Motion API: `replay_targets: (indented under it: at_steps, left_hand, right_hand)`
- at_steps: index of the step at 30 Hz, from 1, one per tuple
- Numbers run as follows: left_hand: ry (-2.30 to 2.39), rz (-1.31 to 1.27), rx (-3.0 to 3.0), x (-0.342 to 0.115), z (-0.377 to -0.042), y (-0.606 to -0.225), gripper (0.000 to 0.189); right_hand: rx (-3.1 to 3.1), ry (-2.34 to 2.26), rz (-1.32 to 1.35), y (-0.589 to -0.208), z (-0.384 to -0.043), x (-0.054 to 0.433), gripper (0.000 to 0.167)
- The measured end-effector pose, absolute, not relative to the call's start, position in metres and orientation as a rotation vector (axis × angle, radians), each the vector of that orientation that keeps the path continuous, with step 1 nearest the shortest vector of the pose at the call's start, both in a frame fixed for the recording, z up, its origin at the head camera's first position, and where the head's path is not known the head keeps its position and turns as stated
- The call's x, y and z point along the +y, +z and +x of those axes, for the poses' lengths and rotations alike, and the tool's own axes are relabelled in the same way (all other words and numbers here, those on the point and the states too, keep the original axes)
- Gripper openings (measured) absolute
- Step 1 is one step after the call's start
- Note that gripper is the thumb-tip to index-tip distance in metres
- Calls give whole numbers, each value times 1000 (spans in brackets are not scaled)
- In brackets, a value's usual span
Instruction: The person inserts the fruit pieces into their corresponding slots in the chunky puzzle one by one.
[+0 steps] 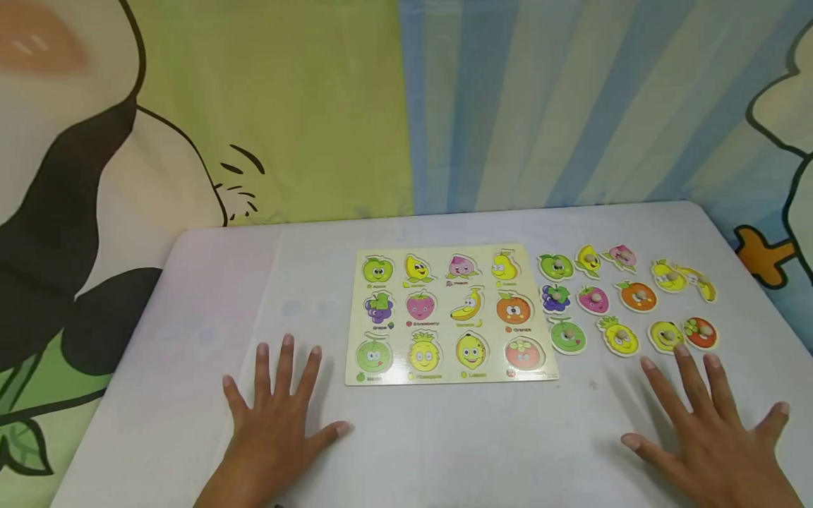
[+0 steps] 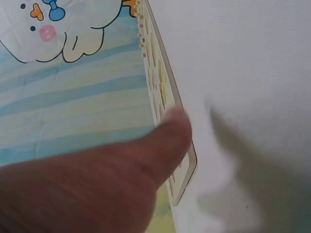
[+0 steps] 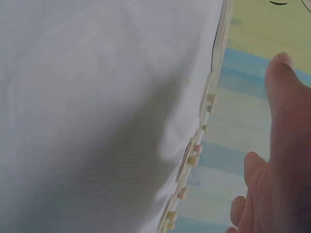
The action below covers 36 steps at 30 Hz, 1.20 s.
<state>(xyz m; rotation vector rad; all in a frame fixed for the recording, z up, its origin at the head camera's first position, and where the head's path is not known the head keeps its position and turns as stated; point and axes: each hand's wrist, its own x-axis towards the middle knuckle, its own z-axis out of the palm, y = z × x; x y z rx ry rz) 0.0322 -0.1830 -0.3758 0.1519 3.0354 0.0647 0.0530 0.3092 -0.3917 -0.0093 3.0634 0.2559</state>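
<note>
A cream wooden fruit puzzle board [image 1: 444,384] lies flat mid-table, its fruit spaces printed with matching pictures. Loose knobbed pieces lie to its right, among them a green apple piece [image 1: 551,268], a grape piece [image 1: 550,305], an orange piece [image 1: 629,299], a pineapple piece [image 1: 616,342] and a tomato piece [image 1: 708,340]. My left hand [image 1: 269,430], fingers spread, is left of the board and holds nothing; its thumb [image 2: 167,138] shows in the left wrist view. My right hand [image 1: 718,441], also spread, holds nothing. Its fingertips are nearest the lemon piece [image 1: 660,342]; whether they touch it I cannot tell.
A white-covered table [image 1: 470,451] bears everything. Behind it hangs a printed cloth backdrop [image 1: 286,106] with cartoon figures and blue stripes, meeting the table's back edge. Shadows from both hands fall on the tabletop.
</note>
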Motion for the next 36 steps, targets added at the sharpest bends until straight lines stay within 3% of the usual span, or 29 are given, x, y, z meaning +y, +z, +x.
replay_targets:
  at_steps: [8, 16, 18, 22, 26, 27, 33, 36]
  left_hand:
    - [359, 210, 3092, -183, 25, -370, 73]
    - [555, 255, 3173, -178, 15, -369, 55]
    - [598, 276, 3191, -178, 14, -369, 53]
    - [672, 315, 3211, -177, 10, -372, 50]
    - [724, 294, 3173, -174, 6, -375, 50]
    - [730, 290, 3161, -173, 5, -375, 50]
    - [739, 301, 3108, -169, -1, -381, 51]
    - [736, 332, 3091, -168, -4, -384, 52]
  right_hand:
    - [3099, 244, -65, -385, 52, 307, 126]
    - [3220, 23, -152, -371, 44, 303, 108]
    - [3262, -25, -179, -367, 43, 301, 101]
    - [3403, -188, -252, -361, 39, 296, 71]
    - [3520, -445, -284, -356, 34, 289, 77]
    - [3530, -505, -285, -354, 32, 287, 66]
    - [3543, -729, -331, -346, 22, 277, 47]
    - [3528, -796, -334, -344, 16, 275, 47]
